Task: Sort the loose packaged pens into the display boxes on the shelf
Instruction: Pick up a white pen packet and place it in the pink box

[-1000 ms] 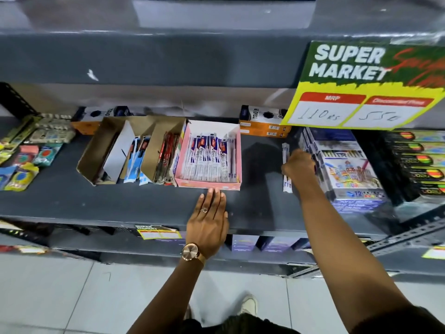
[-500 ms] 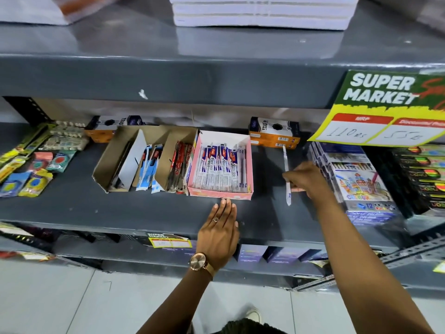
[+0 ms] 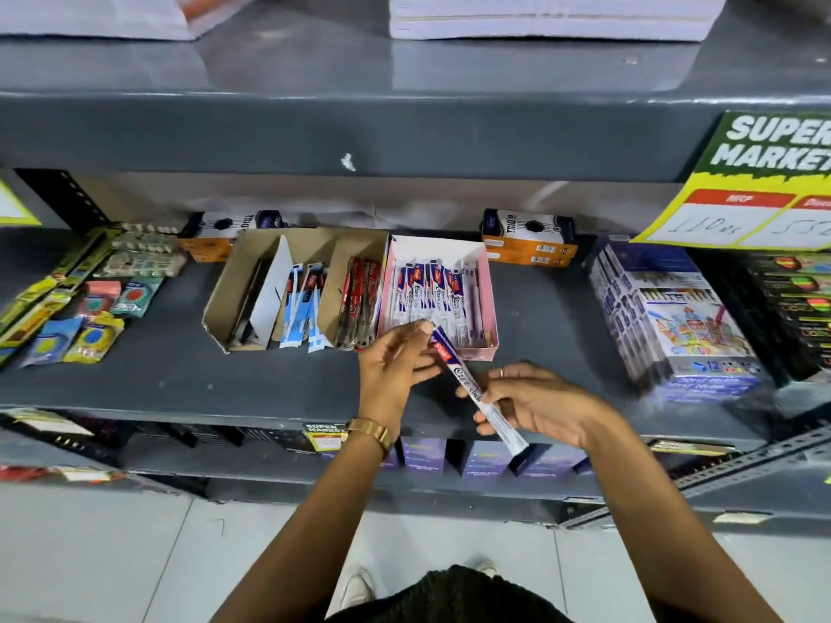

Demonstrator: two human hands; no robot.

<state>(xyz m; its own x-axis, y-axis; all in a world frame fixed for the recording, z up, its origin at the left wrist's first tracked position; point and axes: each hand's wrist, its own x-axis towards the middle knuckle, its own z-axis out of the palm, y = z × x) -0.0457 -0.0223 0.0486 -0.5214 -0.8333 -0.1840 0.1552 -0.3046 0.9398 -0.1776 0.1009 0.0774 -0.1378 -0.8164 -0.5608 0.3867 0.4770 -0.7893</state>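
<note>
My right hand pinches the slim, glossy packaged pen mid-length; my left hand nips its top end, at six o'clock from the pink cardboard display box on the grey shelf.

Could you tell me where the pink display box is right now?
The pink display box sits mid-shelf, directly right of the brown cardboard box, just behind both hands.

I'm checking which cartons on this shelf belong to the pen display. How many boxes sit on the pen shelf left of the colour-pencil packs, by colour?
Pink display box: 1
Brown cardboard display box: 1
Orange-and-white boxes at the back: 2
Total: 4
</note>
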